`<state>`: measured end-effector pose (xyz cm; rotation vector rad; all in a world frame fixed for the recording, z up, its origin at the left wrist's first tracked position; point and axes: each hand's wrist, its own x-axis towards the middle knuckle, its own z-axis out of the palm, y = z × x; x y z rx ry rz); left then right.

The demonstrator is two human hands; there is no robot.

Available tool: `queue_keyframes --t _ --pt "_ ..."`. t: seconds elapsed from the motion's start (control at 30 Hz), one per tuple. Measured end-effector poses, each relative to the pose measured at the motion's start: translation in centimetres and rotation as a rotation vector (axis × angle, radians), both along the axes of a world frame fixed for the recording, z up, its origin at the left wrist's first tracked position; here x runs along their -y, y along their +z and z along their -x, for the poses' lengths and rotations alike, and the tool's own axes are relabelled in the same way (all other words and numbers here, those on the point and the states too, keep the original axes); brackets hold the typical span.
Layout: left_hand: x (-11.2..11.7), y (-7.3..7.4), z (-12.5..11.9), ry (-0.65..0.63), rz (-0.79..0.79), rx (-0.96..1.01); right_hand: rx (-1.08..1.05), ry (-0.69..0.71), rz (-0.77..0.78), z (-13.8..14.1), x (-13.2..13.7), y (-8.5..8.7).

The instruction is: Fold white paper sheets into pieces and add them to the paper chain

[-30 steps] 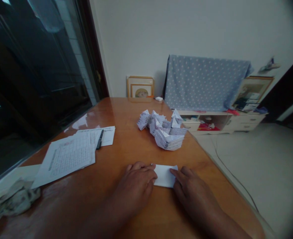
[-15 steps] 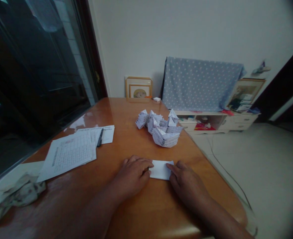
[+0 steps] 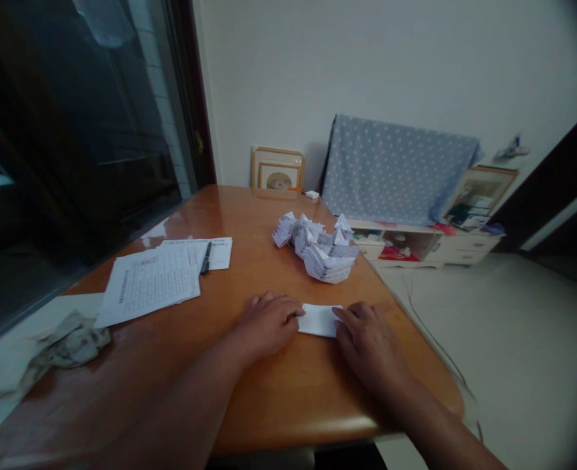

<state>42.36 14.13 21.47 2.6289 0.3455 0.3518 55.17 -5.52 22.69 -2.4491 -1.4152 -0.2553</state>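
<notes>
A small folded sheet of white paper (image 3: pixel 318 320) lies on the wooden table in front of me. At its left end my left hand (image 3: pixel 275 321) grips the edge between thumb and fingers. My right hand (image 3: pixel 367 333) holds the opposite end, with the index finger on the upper corner and the thumb below. Just beyond the hands sit several folded paper pieces (image 3: pixel 330 261) with printed writing, nested in a cluster with pointed tips up. The undersides of both hands are hidden.
To the left lie printed sheets (image 3: pixel 154 284) with a black pen (image 3: pixel 205 258) on them, and a crumpled cloth (image 3: pixel 76 341). The table's (image 3: pixel 288 418) right edge runs close to my right arm. Picture frames (image 3: pixel 277 171) and a cloth-draped object (image 3: pixel 396 173) stand beyond.
My view has tilted and shifted slightly, so the table sits a little differently in the picture. Both hands keep hold of the paper's ends, and its right corner now looks flatter.
</notes>
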Motion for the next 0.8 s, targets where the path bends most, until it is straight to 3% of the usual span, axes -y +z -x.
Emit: queue_keyframes --t 0.1,0.23,0.47,0.8 --pt "0.0 0.0 0.0 -0.003 -0.013 0.009 0.031 0.106 -0.040 1.4 0.1 0.4" --pt "0.0 -0.1 0.0 -0.018 -0.021 0.007 -0.045 0.286 0.100 3.5 -0.2 0.2" --pt "-0.1 -0.1 0.0 -0.004 -0.007 0.003 -0.160 0.300 0.280 4.2 -0.3 0.2" --pt "0.0 0.4 0.1 -0.012 -0.019 -0.027 -0.211 0.313 0.289 4.6 -0.1 0.8"
